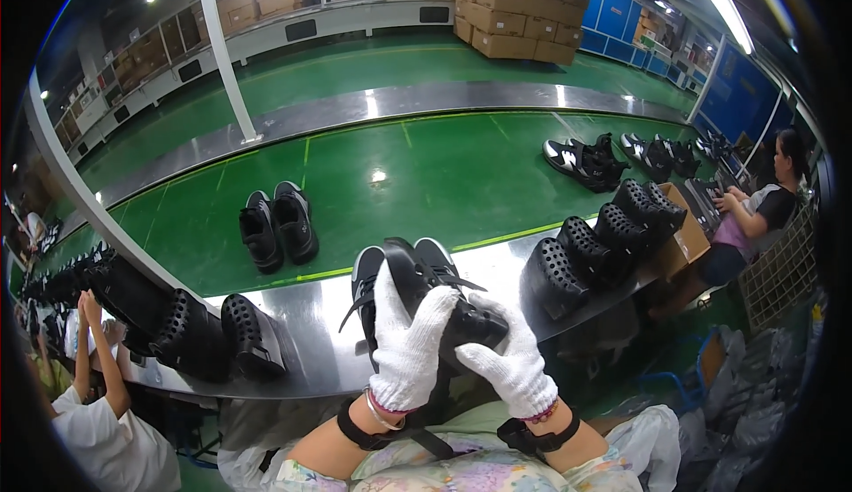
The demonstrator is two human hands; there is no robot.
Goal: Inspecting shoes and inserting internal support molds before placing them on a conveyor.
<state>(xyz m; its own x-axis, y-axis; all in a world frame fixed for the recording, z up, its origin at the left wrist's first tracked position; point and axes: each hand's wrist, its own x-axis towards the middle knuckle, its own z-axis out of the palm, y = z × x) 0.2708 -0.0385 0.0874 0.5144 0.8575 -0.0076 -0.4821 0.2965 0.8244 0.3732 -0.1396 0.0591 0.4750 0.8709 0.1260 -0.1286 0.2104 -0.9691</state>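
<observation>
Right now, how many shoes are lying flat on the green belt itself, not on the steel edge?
About 8, in pairs: two black shoes left of centre, two at the right, then two pairs further right towards the far end, small and overlapping. More may be hidden there.

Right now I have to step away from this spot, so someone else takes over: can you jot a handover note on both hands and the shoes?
Left hand: white glove, gripping the black shoe from its left side.
Right hand: white glove, holding the same shoe lower right.
The shoe is held up over the steel belt edge.
A black pair lies on the green conveyor; more pairs far right.
Black perforated shoe lasts line the edge.
Done: shoe picked up. Left: cannot tell from this view.
</observation>
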